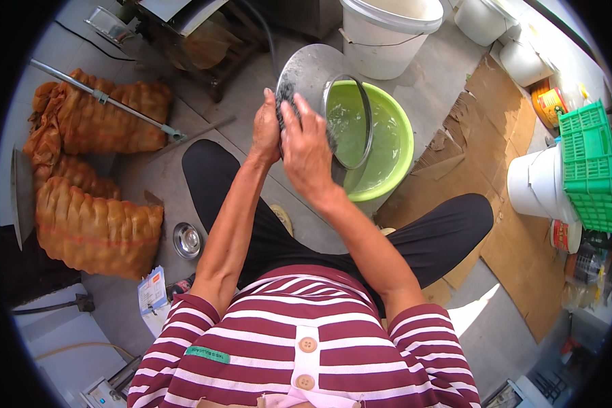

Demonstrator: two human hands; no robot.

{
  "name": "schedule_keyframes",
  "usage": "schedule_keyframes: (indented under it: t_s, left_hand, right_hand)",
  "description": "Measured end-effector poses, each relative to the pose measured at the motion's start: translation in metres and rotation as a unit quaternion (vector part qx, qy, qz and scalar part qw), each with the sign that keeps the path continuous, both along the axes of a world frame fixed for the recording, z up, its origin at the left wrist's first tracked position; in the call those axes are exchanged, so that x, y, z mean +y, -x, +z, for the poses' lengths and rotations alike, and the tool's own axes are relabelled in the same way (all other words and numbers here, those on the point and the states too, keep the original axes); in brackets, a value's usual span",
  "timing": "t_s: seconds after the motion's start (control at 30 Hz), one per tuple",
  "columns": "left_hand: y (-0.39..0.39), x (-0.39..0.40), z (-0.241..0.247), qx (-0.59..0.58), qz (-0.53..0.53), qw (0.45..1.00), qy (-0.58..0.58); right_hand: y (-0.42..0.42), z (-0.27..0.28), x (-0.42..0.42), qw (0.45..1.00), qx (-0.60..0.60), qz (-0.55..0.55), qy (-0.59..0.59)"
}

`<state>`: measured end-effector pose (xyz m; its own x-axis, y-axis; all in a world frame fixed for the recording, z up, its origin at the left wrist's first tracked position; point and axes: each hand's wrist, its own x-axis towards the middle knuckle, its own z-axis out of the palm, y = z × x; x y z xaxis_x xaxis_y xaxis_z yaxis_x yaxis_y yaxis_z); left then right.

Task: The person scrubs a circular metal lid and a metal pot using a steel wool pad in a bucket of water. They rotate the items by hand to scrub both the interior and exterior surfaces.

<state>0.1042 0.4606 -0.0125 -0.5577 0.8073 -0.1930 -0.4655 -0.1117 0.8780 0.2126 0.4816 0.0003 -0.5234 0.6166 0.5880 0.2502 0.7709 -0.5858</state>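
Note:
A round metal disc-like part with a large ring-shaped opening is tilted over a light green plastic basin of water. My left hand grips the disc's left edge, thumb up. My right hand lies against the disc's near face, its fingers over a dark, rough-looking patch; whether it holds a scrubber there cannot be told. Through the opening, the rippled water shows. The lower part of the disc is partly hidden behind my right hand.
A white bucket stands beyond the basin. Filled orange mesh sacks and a small metal bowl are at the left. Flattened cardboard, a lidded white bucket and a green crate are at the right.

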Motion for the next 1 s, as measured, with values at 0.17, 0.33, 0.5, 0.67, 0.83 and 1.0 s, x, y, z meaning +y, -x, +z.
schedule_keyframes:
  t_s: [0.17, 0.33, 0.5, 0.67, 0.83, 1.0]
  left_hand:
    - [0.003, 0.003, -0.015, 0.12, 0.044, 0.992, 0.012]
    - [-0.016, 0.021, -0.003, 0.147, 0.034, 0.988, -0.004]
    - [0.001, 0.012, -0.008, 0.061, 0.037, 0.997, -0.004]
    - [0.011, 0.003, -0.008, 0.047, -0.005, 0.999, 0.008]
    - [0.018, 0.002, -0.017, 0.088, 0.003, 0.994, 0.064]
    - [0.042, -0.009, -0.029, 0.002, -0.019, 0.998, 0.055]
  right_hand:
    - [0.03, -0.008, 0.047, 0.997, 0.013, -0.022, -0.067]
    - [0.059, -0.006, 0.136, 0.992, -0.042, -0.121, -0.02]
    - [0.018, -0.003, 0.042, 0.999, 0.013, -0.034, -0.025]
    - [-0.004, -0.031, 0.009, 0.996, -0.02, -0.011, -0.082]
    - [0.049, -0.031, 0.083, 0.996, -0.018, -0.065, -0.062]
    - [0.054, -0.063, 0.123, 0.987, 0.013, -0.091, 0.135]
